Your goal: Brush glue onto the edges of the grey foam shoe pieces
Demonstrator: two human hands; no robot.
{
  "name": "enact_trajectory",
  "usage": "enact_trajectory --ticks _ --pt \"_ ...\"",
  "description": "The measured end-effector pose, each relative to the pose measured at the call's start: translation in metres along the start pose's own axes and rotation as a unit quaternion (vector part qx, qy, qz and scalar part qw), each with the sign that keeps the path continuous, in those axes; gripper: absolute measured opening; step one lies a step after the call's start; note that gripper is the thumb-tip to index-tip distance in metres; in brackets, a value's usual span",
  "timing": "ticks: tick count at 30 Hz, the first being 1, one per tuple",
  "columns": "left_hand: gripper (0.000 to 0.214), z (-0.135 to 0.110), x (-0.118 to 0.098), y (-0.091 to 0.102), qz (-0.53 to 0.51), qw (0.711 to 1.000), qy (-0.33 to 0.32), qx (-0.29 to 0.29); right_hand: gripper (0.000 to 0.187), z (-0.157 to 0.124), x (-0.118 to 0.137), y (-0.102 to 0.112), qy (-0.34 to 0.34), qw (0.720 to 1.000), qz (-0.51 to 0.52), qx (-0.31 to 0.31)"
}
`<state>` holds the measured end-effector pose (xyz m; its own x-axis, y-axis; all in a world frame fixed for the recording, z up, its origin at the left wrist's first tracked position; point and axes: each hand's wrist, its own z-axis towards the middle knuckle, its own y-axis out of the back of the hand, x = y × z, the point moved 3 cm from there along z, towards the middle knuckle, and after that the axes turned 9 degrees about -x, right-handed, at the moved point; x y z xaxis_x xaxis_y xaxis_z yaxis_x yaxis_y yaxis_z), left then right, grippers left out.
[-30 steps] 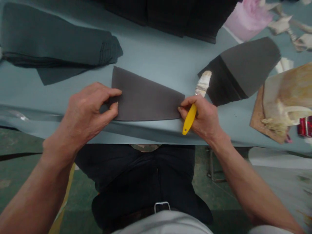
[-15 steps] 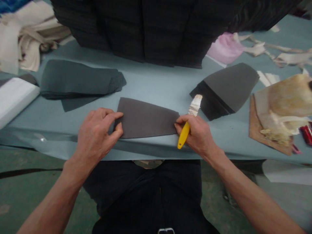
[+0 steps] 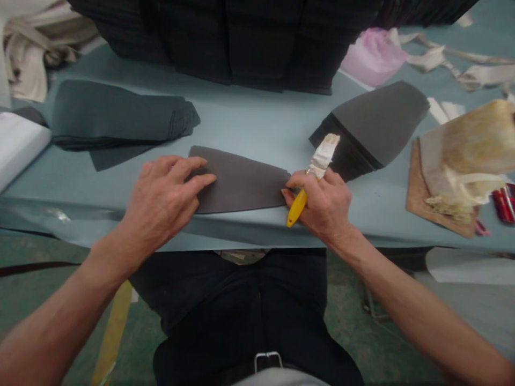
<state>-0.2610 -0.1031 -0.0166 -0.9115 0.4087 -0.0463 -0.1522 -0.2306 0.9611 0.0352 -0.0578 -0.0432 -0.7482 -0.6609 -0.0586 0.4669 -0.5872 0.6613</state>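
Note:
A dark grey tapered sheet (image 3: pixel 245 185) lies near the front edge of the blue-covered table. Over its left end rests my left hand (image 3: pixel 164 195), index finger and thumb stretched out on the surface, the fingers apart. My right hand (image 3: pixel 322 198) is closed around a paintbrush (image 3: pixel 298 208) with a yellow handle and whitish, caked bristles pointing up and away. Its thumb and index fingertip meet the sheet's narrow right end. Beyond the brush a fanned stack of similar grey pieces (image 3: pixel 380 120) lies to the right, and another stack of dark pieces (image 3: pixel 116 115) to the left.
Tall black stacks (image 3: pixel 261 43) stand at the back. On the right, a glue-stained container (image 3: pixel 477 139) sits on a brown board (image 3: pixel 418 198). A pink cloth (image 3: pixel 376 56) and pale strips lie behind. A white block (image 3: pixel 20 145) is at the left.
My left hand has gone from pinching the sheet's left edge to lying over it with fingers extended. My right hand keeps the brush at the right end. The whole view has shifted slightly.

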Motion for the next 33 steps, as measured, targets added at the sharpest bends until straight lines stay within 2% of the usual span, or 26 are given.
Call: enact_trajectory --ticks 6,12,18,23,28,33 --pt "0.043 0.006 0.004 -0.003 -0.048 0.997 -0.057 0.037 0.019 0.003 0.002 -0.001 0.024 0.999 0.031 0.025" --pt "0.045 0.007 0.005 0.001 -0.120 0.992 -0.011 0.046 0.020 0.002 -0.002 -0.003 -0.019 0.995 0.068 0.074" --pt "0.050 0.007 -0.008 -0.003 -0.081 0.995 0.053 0.027 0.019 0.002 -0.001 -0.003 -0.030 0.994 0.058 0.086" --pt "0.050 0.001 -0.014 -0.011 -0.040 0.998 0.045 0.025 0.020 0.002 0.001 -0.002 -0.010 0.997 0.041 0.068" --pt "0.046 -0.003 -0.012 -0.015 -0.037 0.998 0.053 0.014 0.020 0.005 -0.002 -0.001 -0.002 0.996 0.066 0.054" --pt "0.041 -0.003 -0.012 -0.017 -0.052 0.997 0.056 0.001 0.017 0.006 -0.001 -0.002 -0.014 0.995 0.068 0.077"
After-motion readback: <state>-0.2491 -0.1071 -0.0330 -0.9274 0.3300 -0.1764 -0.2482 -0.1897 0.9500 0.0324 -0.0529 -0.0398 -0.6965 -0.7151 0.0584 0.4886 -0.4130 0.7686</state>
